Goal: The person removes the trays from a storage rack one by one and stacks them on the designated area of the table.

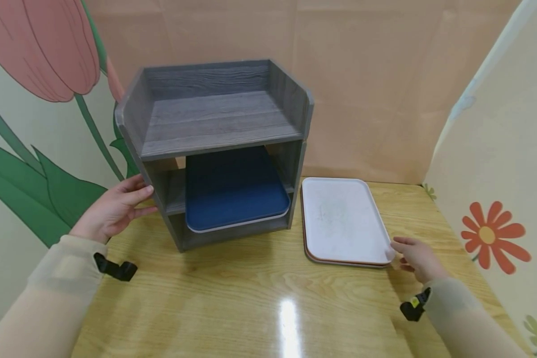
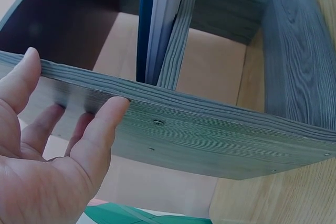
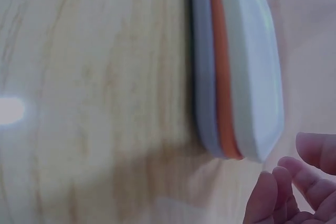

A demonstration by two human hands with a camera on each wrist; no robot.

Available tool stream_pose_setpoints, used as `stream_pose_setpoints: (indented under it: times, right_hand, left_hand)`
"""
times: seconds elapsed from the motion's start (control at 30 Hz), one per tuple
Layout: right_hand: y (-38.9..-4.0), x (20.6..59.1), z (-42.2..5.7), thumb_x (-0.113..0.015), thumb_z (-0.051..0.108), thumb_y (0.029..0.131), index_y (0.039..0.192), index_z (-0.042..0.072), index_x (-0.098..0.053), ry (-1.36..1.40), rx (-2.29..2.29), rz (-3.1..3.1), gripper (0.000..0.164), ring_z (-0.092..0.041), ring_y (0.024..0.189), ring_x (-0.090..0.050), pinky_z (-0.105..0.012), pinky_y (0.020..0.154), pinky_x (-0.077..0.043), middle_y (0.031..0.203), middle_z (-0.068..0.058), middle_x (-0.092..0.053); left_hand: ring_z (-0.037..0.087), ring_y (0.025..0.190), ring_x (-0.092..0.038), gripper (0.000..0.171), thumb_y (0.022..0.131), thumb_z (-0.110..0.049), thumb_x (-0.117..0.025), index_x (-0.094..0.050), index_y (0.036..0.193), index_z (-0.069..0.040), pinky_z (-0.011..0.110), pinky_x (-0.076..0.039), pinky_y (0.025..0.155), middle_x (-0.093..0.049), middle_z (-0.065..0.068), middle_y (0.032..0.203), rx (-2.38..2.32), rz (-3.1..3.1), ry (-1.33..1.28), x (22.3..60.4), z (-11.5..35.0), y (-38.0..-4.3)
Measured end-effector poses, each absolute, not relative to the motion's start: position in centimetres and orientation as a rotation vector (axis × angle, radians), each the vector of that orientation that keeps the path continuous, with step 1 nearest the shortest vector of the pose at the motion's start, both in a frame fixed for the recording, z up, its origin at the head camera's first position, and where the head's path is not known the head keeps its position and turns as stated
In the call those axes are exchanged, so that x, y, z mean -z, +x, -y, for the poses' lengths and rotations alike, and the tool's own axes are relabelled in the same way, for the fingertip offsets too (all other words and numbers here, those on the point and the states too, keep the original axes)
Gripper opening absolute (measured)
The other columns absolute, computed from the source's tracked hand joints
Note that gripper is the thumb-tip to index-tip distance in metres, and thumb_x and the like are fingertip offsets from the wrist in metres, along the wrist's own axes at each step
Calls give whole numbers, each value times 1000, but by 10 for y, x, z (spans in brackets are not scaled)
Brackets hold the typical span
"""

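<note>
A grey wood-grain shelf unit (image 1: 221,119) stands at the left of the table. My left hand (image 1: 121,206) touches its left side panel (image 2: 210,124), with fingertips at the front edge and on the outer face. On the unit's middle board lies a dark blue tray (image 1: 234,189) with a pale tray edge under it, both jutting out in front. To the right sits a stack of trays on the table, a white tray (image 1: 344,219) on top, an orange tray (image 3: 223,77) below it and a grey tray (image 3: 206,77) lowest. My right hand (image 1: 418,258) is beside the stack's near right corner, holding nothing.
The wooden table (image 1: 232,298) reaches back to a peach-coloured backdrop (image 1: 371,94). A wall panel with a large tulip (image 1: 49,44) rises at the left; one with a red flower (image 1: 496,236) stands at the right. The unit's top board (image 1: 219,119) has raised sides.
</note>
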State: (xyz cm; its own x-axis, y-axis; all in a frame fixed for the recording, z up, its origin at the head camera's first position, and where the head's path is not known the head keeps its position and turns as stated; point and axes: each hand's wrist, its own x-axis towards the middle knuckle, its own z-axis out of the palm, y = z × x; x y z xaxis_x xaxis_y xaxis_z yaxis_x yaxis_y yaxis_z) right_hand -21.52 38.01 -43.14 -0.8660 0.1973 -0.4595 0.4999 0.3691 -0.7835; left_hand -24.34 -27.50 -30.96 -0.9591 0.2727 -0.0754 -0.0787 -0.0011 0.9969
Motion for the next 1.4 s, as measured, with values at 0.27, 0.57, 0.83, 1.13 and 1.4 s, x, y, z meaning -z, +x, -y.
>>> stream_pose_setpoints:
  times: [0.27, 0.57, 0.83, 1.13, 1.4]
  right_hand:
    - [-219, 417, -369, -47, 36, 101, 143, -6, -34, 520, 1481, -2445, 61, -32, 97, -44, -40, 81, -46, 130, -20, -39]
    - [-226, 392, -341, -51, 41, 99, 140, -3, -39, 426, 1422, -2491, 61, -32, 99, -47, -36, 80, -47, 126, -18, -45]
    - [-230, 369, -304, -54, 45, 97, 136, 0, -44, 280, 1416, -2523, 60, -29, 98, -50, -33, 80, -48, 128, -18, -47]
    - [-236, 351, -256, -57, 35, 98, 128, 1, -51, 180, 1504, -2492, 46, -25, 85, -50, -31, 74, -49, 111, -11, -53]
    - [-241, 337, -216, -57, 27, 98, 124, 0, -54, 104, 1600, -2440, 38, -24, 80, -52, -29, 69, -50, 103, -11, -52]
  left_hand:
    - [8, 117, -44, 73, 100, -23, -54, -9, 155, -8, 27, -53, 85, -27, 8, 144, -2054, -2028, 233, 309, 275, -242]
    - [12, 116, -47, 72, 99, -21, -55, -10, 155, -8, 27, -54, 84, -34, 5, 138, -2079, -2000, 238, 310, 275, -243]
    - [12, 114, -50, 70, 99, -19, -54, -13, 155, -8, 29, -54, 86, -39, 3, 133, -2087, -1995, 246, 309, 276, -241]
    - [10, 114, -49, 71, 100, -19, -54, -11, 155, -8, 30, -53, 87, -36, 3, 136, -2081, -2004, 240, 309, 276, -241]
    - [8, 113, -50, 71, 100, -18, -53, -9, 155, -9, 29, -54, 86, -34, 3, 137, -2081, -1992, 212, 307, 277, -240]
